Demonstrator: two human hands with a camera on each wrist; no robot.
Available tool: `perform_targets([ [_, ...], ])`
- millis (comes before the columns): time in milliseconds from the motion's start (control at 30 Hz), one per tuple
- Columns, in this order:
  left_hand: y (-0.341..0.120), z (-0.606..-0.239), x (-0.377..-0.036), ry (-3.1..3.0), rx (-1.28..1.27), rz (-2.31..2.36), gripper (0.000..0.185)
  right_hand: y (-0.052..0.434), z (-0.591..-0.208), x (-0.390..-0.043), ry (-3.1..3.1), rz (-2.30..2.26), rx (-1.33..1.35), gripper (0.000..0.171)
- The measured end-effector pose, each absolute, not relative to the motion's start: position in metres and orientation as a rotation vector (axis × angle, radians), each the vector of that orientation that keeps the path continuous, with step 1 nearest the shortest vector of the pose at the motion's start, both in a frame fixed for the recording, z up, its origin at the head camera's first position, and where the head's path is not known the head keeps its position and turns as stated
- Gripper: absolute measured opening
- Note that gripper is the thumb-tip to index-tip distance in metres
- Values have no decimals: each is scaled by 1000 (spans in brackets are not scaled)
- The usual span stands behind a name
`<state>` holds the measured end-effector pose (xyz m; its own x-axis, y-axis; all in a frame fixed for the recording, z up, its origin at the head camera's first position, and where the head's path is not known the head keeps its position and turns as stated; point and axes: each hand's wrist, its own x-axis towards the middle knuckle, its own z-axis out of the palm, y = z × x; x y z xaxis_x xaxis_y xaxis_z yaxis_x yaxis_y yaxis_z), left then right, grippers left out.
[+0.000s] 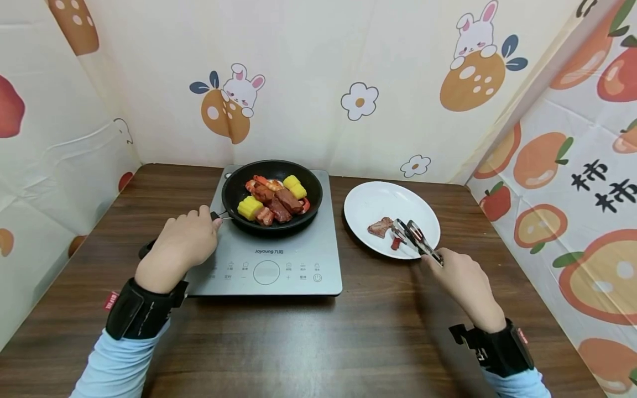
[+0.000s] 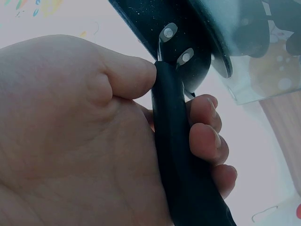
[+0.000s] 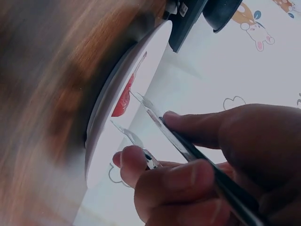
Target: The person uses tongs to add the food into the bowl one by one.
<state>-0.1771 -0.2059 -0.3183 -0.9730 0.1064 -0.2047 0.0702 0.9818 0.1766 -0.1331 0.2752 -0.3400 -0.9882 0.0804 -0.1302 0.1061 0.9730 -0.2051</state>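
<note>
A black frying pan [image 1: 234,190] with corn, meat chunks and shrimp stands on a grey induction cooker [image 1: 323,265]. My left hand [image 1: 199,226] grips the pan's black handle [image 2: 181,155], thumb on one side and fingers curled round the other. To the right, a white plate [image 1: 378,199] carries a brown meat piece [image 1: 380,227] and a small red piece [image 1: 396,243]. My right hand [image 1: 438,260] holds metal tongs [image 1: 417,237], their tips spread apart low over the plate beside the red piece [image 3: 124,96]. Nothing sits between the tong tips.
The cooker and the plate rest on a dark wooden table [image 1: 348,342]. Cloth walls printed with rabbits and fruit close in the back, left and right sides. The cooker's control panel [image 1: 266,272] faces me.
</note>
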Motion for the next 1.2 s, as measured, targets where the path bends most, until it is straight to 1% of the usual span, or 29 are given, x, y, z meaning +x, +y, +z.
perform_targets([
  [100,-206,-318,-177,2911,132,248,41,273,-340,-136,2988,-332,135,39],
  [300,-206,-317,-177,2912,136,246,42,270,-345,-134,3056,-332,79,30],
  [667,-206,-317,-176,2916,137,247,42,272,-345,-132,3103,-270,95,35],
  [967,-207,-317,-175,2919,143,252,41,265,-339,-129,3171,-277,48,26],
  [1200,-206,-316,-175,2914,136,250,42,253,-329,-133,3182,-254,14,29],
])
